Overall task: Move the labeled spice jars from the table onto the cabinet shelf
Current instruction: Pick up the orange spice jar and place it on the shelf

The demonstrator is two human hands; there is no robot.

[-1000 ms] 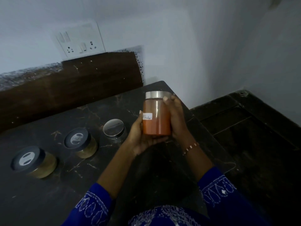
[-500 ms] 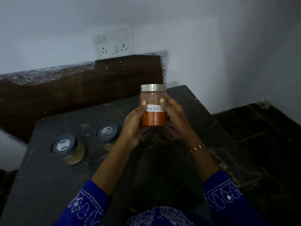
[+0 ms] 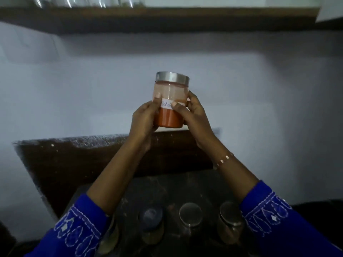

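A clear jar of red powder with a steel lid and a white handwritten label is raised upright in front of the wall. My left hand grips its left side and my right hand grips its right side, thumbs on the label. The wooden cabinet shelf runs across the top of the view, well above the jar. On the dark table below stand a dark-lidded jar and two steel-lidded jars; another jar is partly hidden behind my left sleeve.
Blurred glass items stand on the shelf at the top left. A dark wooden backboard rises behind the table against the pale wall.
Both hands have lifted the red jar up from just above the table toward the shelf. My view has tilted up, so the shelf now shows and the table jars sit at the bottom.
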